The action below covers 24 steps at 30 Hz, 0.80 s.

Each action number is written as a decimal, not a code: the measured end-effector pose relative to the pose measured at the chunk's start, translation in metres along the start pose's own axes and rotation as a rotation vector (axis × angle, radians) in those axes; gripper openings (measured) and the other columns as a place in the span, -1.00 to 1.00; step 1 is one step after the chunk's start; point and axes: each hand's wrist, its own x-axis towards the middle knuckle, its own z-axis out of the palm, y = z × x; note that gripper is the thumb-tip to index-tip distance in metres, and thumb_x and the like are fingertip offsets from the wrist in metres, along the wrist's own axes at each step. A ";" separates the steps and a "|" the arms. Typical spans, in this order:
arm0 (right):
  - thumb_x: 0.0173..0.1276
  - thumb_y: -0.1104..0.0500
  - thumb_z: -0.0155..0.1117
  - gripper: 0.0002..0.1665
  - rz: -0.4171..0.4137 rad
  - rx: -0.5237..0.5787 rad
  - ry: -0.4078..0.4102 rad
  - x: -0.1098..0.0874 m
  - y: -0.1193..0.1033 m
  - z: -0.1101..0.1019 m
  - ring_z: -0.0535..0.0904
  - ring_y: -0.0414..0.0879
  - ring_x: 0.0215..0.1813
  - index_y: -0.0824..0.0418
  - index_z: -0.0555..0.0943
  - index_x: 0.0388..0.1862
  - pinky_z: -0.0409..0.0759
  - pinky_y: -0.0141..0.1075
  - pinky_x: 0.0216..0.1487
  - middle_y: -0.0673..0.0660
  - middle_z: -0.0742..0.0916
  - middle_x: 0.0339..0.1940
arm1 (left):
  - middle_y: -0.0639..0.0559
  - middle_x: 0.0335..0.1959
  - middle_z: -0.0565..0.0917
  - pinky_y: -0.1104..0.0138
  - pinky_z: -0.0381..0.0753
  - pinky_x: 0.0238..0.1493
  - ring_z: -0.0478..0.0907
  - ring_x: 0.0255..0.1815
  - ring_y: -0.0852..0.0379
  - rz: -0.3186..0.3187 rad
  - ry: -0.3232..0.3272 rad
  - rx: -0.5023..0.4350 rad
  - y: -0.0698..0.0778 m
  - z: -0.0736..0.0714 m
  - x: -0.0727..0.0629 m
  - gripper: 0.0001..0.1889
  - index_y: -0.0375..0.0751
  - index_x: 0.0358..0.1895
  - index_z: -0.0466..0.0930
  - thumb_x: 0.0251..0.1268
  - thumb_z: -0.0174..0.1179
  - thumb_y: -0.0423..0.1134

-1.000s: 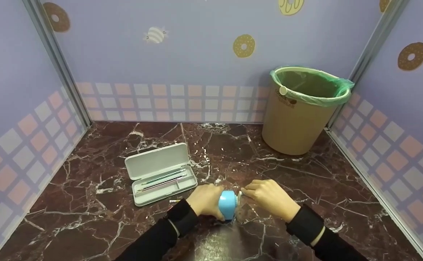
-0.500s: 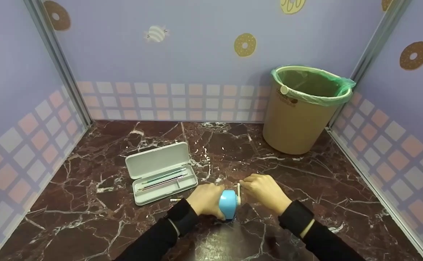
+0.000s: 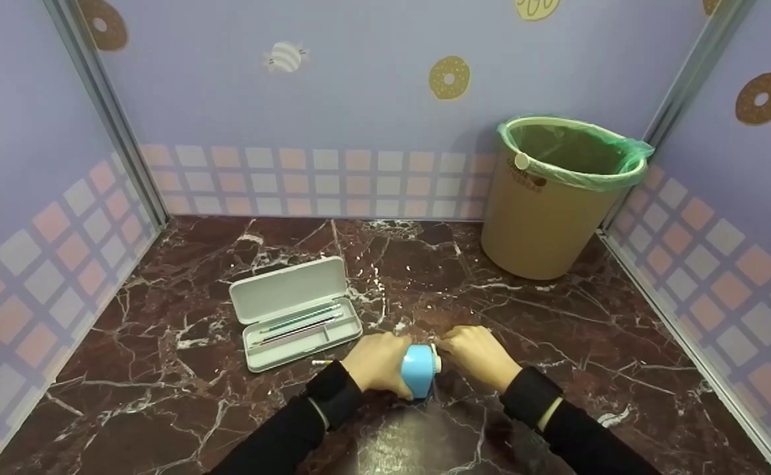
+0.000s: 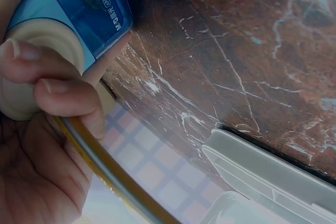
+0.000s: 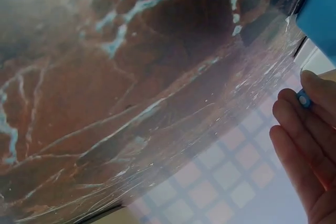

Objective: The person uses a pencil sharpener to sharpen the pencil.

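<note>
My left hand (image 3: 377, 361) grips a blue hand-crank pencil sharpener (image 3: 418, 371) on the dark marbled tabletop. In the left wrist view, dark shavings show through its clear blue drawer (image 4: 94, 3). A yellow-and-grey striped pencil (image 4: 113, 166) enters the cream front of the sharpener, beneath the curled fingers of that hand. On the sharpener's right side, my right hand (image 3: 479, 355) pinches the crank handle. The right wrist view shows the blue end of the crank's knob (image 5: 303, 98) between thumb and fingers. Part of the crank is hidden by the right hand.
Left of the hands lies an open white pencil case (image 3: 286, 290) with several pencils inside. A tan waste bin (image 3: 534, 224) with a green liner stands at the back right. Patterned walls (image 3: 359, 105) enclose the table on the back and both sides.
The right hand has turned the crank: the handle stood up half a second ago and now sits differently, partly hidden. The left hand and sharpener have stayed nearly in place.
</note>
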 end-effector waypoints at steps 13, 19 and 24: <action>0.01 0.20 0.55 -0.76 -0.164 -0.210 -0.027 -0.008 -0.007 0.007 0.55 -0.21 -0.56 0.05 0.61 -0.65 0.49 -0.33 -0.56 -0.08 0.67 -0.62 | 0.08 -0.46 0.68 0.28 0.58 -0.45 0.58 -0.48 0.12 -0.008 0.035 -0.022 -0.001 0.000 -0.001 -0.39 -0.11 -0.32 0.58 -0.43 0.69 0.12; -0.02 0.15 0.55 -0.72 -0.212 -0.249 -0.002 -0.015 -0.010 0.008 0.52 -0.23 -0.54 0.01 0.56 -0.67 0.45 -0.35 -0.58 -0.09 0.65 -0.58 | 0.05 -0.47 0.69 0.26 0.58 -0.47 0.61 -0.48 0.09 -0.016 0.055 -0.004 -0.001 -0.001 -0.003 -0.40 -0.12 -0.35 0.59 -0.44 0.69 0.13; -0.01 0.12 0.56 -0.73 -0.252 -0.228 0.018 -0.018 -0.012 0.008 0.54 -0.25 -0.52 0.02 0.57 -0.63 0.47 -0.37 -0.56 -0.11 0.67 -0.56 | 0.06 -0.46 0.69 0.30 0.56 -0.47 0.58 -0.48 0.11 -0.032 0.048 -0.018 0.000 -0.001 -0.004 -0.39 -0.13 -0.33 0.60 -0.43 0.69 0.14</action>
